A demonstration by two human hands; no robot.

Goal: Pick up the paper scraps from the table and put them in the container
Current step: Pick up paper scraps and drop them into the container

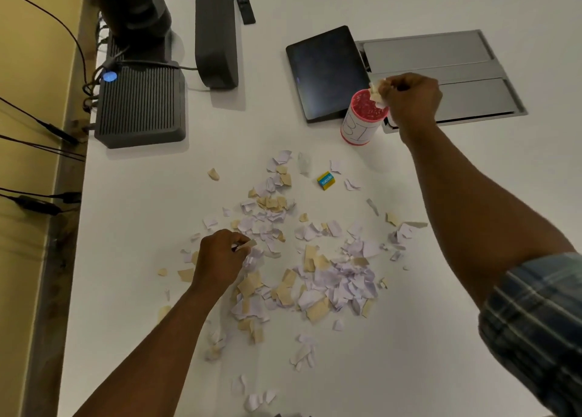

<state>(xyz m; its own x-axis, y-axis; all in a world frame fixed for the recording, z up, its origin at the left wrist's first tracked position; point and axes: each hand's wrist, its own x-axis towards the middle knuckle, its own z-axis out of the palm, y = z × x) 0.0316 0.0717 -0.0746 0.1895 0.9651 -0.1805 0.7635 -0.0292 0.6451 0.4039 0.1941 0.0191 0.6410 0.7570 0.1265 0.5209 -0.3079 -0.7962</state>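
I am observing the right hand (411,100) pinching a few scraps directly over the container (365,117), positioned for release. The left hand (220,259) is gripping a scrap within the scattered paper scraps (315,278) on the table (441,338), readying another load.

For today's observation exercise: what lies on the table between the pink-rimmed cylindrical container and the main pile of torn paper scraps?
In the head view, a small yellow-and-blue box and stray white scraps on white table.
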